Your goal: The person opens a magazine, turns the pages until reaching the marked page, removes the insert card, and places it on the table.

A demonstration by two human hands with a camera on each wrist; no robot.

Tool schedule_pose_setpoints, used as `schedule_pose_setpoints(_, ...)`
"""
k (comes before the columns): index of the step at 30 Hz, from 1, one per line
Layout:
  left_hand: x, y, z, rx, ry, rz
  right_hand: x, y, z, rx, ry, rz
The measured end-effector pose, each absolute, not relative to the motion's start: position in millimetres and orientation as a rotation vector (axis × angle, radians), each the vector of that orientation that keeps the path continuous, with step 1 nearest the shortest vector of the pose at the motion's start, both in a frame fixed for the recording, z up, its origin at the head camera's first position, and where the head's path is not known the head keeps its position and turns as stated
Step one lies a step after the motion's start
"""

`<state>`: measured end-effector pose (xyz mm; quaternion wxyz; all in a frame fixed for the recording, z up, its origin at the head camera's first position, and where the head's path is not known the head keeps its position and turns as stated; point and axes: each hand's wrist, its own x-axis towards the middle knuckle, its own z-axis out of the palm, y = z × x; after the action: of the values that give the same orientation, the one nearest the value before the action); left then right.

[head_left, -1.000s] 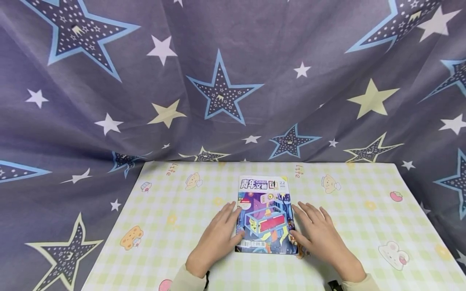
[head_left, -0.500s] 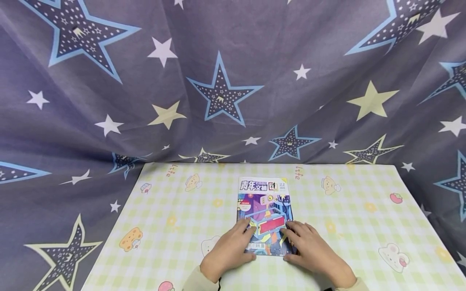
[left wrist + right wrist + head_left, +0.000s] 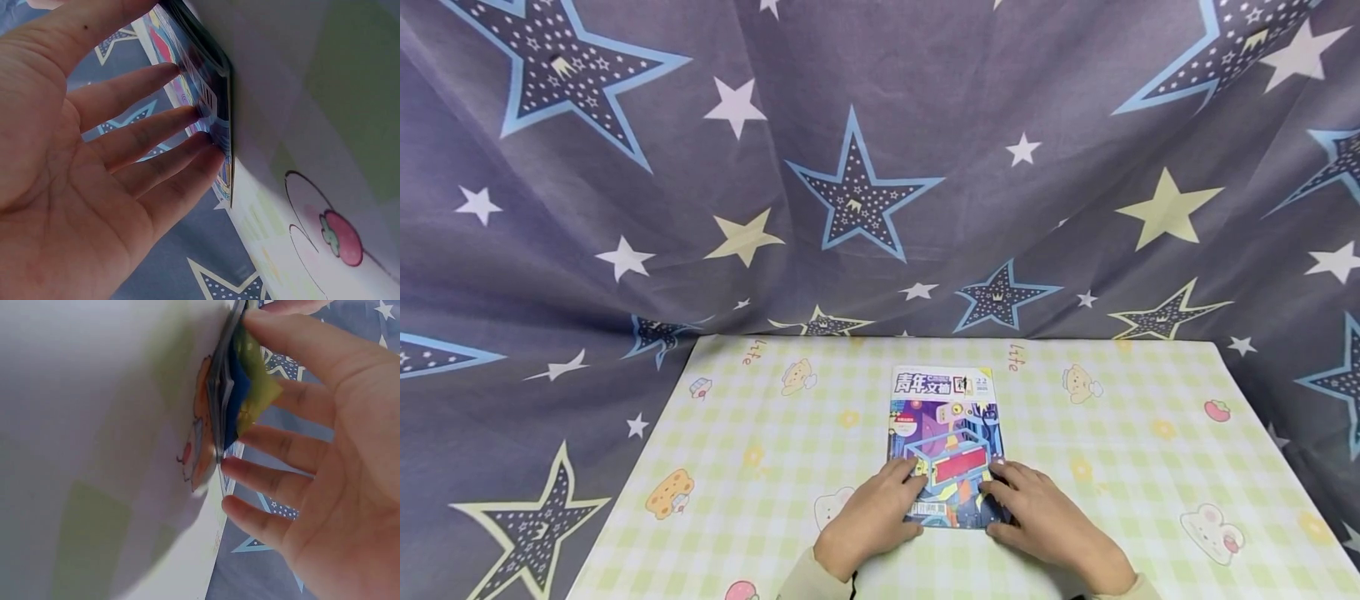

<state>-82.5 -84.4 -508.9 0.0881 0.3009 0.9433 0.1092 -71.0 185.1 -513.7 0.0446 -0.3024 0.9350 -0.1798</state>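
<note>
A magazine [image 3: 946, 425] with a colourful purple and blue cover lies closed on the tablecloth, its title at the far end. My left hand [image 3: 874, 518] rests on its lower left part, fingertips on the cover and thumb by the near edge. At the lower right is my right hand [image 3: 1043, 518], with fingers extended over the side edge and thumb by the near corner. From the left wrist, the nearly straight fingers [image 3: 144, 134] touch the cover. In the right wrist view, a blue and yellow corner of the magazine [image 3: 250, 394] fans slightly beside the thumb.
The table wears a green and white checked cloth [image 3: 760, 500] printed with cartoon animals and flowers. Behind it hangs a dark grey-purple curtain [image 3: 955, 83] patterned with stars, reaching down past the table's far edge and sides.
From beside the magazine, both hands have come inward and toward the near edge, onto its lower part. During the last half second they hardly move. The magazine stays in place.
</note>
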Motion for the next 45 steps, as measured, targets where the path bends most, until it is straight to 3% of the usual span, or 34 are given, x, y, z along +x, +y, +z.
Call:
schedule_pose_setpoints(7,-82.8,-86.8,-506.2,0.879,2.79,0.367,-72.3,183.9,-512.5,-0.891,3.054,-0.59)
schedule_pose_setpoints(15,-82.6,-86.7,-507.4,0.814,2.761,0.592,-77.5,172.4,-504.9,-0.48,3.234,-0.703)
schedule_pose_setpoints(27,-88.6,-80.4,-485.1,0.522,2.28,1.736,-90.2,139.9,-494.7,-0.902,3.195,-0.845)
schedule_pose_setpoints(33,-88.4,-84.7,-480.9,0.419,2.305,1.879,-94.7,131.1,-491.2,-1.078,3.182,-0.808)
schedule_pose_setpoints(45,-85.1,-149.8,-490.5,0.015,2.364,1.996,-85.5,156.6,-499.6,-0.956,2.984,-0.628)
